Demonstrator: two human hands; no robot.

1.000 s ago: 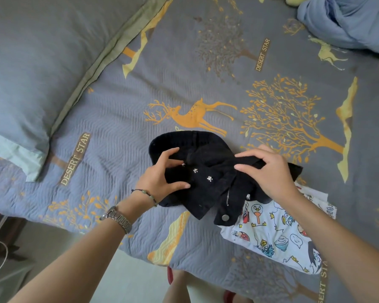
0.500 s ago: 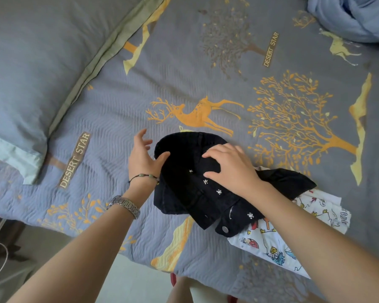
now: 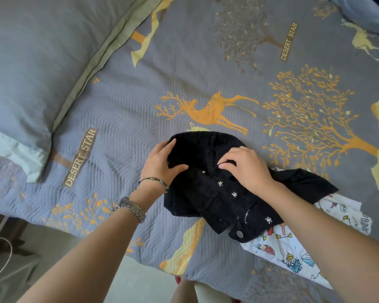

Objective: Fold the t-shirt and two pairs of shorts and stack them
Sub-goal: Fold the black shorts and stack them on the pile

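A pair of black denim shorts [image 3: 208, 193] with small shiny studs lies crumpled near the bed's front edge. My left hand [image 3: 160, 162] grips the left edge of the shorts, thumb on top and fingers curled around the fabric. My right hand [image 3: 246, 167] presses down on the middle of the shorts, fingers bent on the cloth. A white garment with cartoon prints [image 3: 293, 243] lies partly under the shorts at the right, its far side hidden by my right arm.
The grey bedspread [image 3: 123, 132] has orange deer and tree prints. A grey pillow [image 3: 24, 68] lies at the left. A blue bundle of cloth [image 3: 368, 14] sits at the top right corner. The floor and a white cable [image 3: 4, 261] show at the lower left.
My left hand went from open beside the shorts to gripping their left edge. My right hand slid right along the top of the shorts. The view shifted slightly.
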